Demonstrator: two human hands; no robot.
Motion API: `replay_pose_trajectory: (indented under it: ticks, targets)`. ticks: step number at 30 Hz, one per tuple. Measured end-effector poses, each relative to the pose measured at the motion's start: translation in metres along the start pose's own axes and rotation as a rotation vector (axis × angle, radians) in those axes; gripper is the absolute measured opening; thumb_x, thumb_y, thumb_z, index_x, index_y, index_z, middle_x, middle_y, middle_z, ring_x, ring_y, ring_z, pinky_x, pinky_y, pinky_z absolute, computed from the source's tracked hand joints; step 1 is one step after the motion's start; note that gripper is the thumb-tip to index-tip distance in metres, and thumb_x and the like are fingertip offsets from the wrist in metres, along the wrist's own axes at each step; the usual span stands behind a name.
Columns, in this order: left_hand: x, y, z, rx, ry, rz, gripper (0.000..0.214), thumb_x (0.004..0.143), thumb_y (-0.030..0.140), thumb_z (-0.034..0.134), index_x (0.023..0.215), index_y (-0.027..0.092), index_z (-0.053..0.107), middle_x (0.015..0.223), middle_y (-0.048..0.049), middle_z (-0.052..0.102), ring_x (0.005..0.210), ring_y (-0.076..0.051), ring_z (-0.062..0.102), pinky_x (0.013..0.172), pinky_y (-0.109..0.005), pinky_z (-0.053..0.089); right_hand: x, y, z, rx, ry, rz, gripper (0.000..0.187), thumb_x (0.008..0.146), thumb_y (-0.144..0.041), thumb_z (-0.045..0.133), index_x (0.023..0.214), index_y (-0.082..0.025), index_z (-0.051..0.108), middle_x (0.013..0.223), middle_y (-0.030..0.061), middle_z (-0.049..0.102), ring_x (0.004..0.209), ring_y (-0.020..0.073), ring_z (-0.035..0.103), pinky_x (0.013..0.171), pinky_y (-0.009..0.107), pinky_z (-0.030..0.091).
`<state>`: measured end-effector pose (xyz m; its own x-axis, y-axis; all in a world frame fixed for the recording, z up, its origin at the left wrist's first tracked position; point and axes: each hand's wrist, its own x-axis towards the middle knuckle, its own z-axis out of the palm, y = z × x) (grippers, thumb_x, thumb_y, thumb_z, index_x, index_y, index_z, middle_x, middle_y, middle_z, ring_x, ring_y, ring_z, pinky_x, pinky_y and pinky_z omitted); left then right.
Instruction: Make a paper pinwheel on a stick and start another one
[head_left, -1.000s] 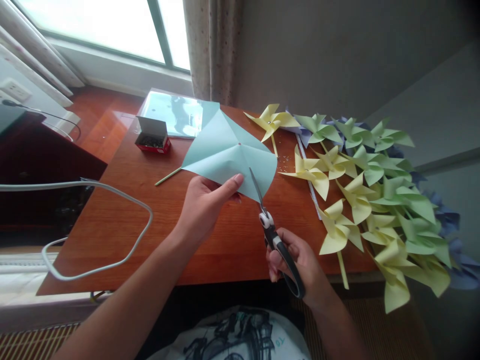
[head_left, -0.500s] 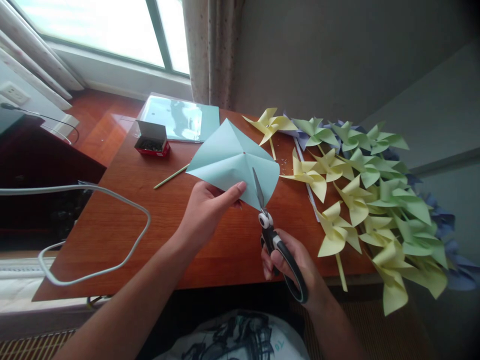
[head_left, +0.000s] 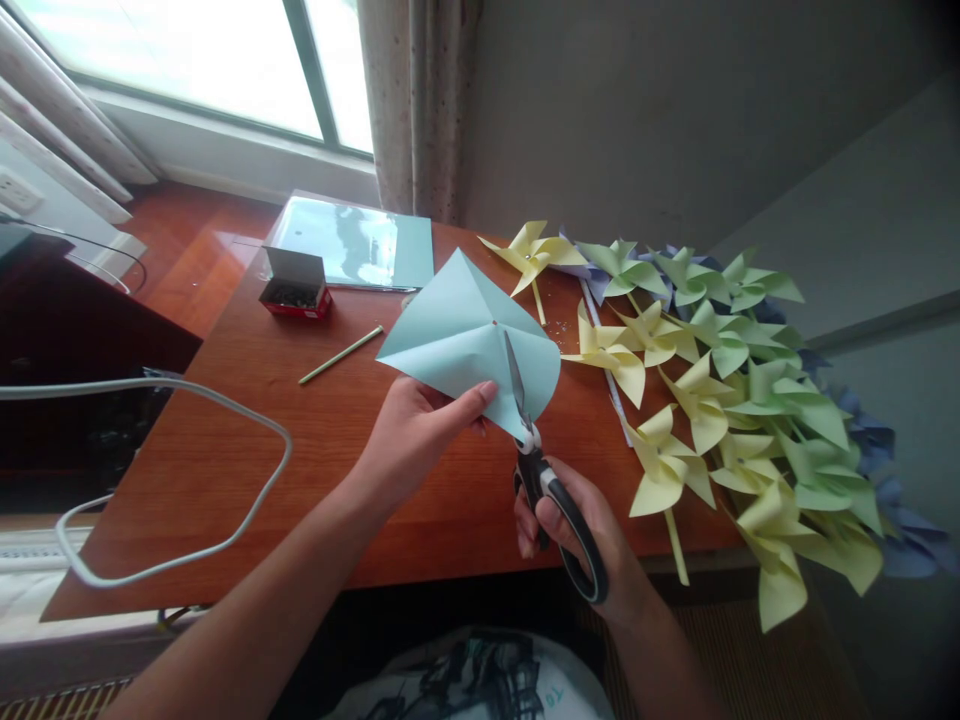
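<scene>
My left hand (head_left: 424, 425) pinches the near edge of a light blue square of paper (head_left: 454, 310), thumb on top and the other fingers underneath. Diagonal creases cross the sheet, and a small reddish dot marks its middle. In my right hand (head_left: 570, 515) are black-and-white scissors (head_left: 534, 465), fingers through the handles. One blade lies over the paper along the crease from the near corner, its tip close to the dot; the other blade is hidden beneath. A pale green stick (head_left: 341, 355) lies on the table left of the paper.
Several yellow pinwheels (head_left: 671, 460) and green pinwheels (head_left: 795, 400) cover the right of the wooden table (head_left: 255, 440). A small red box (head_left: 296, 290) of dark bits stands open near a plastic-sleeved paper pack (head_left: 352, 240). A white cable (head_left: 281, 430) loops over the left edge.
The scissors have moved further into the paper, their pivot now at its near corner. The paper has shifted slightly down, showing more of the green stick. The camera view has shifted a little.
</scene>
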<state>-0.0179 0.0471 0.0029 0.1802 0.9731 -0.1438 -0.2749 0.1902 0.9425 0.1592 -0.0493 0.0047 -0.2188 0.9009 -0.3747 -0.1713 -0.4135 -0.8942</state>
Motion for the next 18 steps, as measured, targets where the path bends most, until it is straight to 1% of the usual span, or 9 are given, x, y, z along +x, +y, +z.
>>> replay_pose_trajectory:
  ticks: [5, 18]
  targets:
    - [0.0000, 0.0010, 0.0015, 0.006, 0.033, -0.008, 0.023, 0.075, 0.034, 0.084, 0.074, 0.014, 0.072, 0.069, -0.0024, 0.071, 0.062, -0.016, 0.064, 0.059, -0.025, 0.051, 0.0006, 0.0016, 0.0013, 0.001, 0.018, -0.001, 0.044, 0.084, -0.059, 0.072, 0.088, -0.020, 0.053, 0.068, -0.0020, 0.055, 0.059, 0.0121, 0.054, 0.058, 0.025, 0.041]
    - [-0.0002, 0.0015, 0.0026, -0.009, 0.041, 0.004, 0.020, 0.076, 0.031, 0.083, 0.073, 0.015, 0.072, 0.069, -0.0014, 0.072, 0.061, -0.014, 0.063, 0.057, -0.023, 0.050, 0.0001, 0.0033, 0.0024, 0.026, 0.054, 0.024, 0.045, 0.081, -0.057, 0.077, 0.085, -0.020, 0.052, 0.068, -0.0036, 0.054, 0.056, 0.0106, 0.054, 0.056, 0.023, 0.041]
